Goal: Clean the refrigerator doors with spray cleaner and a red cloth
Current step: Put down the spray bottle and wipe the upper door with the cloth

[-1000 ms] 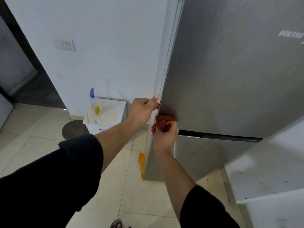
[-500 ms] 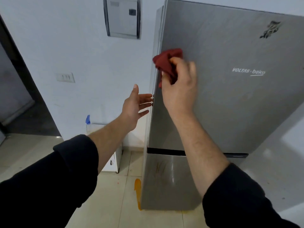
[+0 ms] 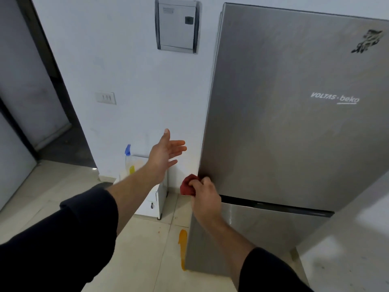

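Right hand point(image 3: 205, 196) grips bunched red cloth point(image 3: 187, 187) at lower-left corner of upper door point(image 3: 284, 127). Door's long axis runs up from it. Left hand point(image 3: 166, 153) open, empty, just left of that edge.

The single head-worn camera faces forward and down, close to the refrigerator door point(image 3: 294, 133) right of the left hand's point(image 3: 164, 153) fingers point(image 3: 179, 144).

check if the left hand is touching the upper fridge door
Apart. The head view shows the left hand open in the air, with a strip of white wall visible between its fingertips and the left edge of the upper fridge door.
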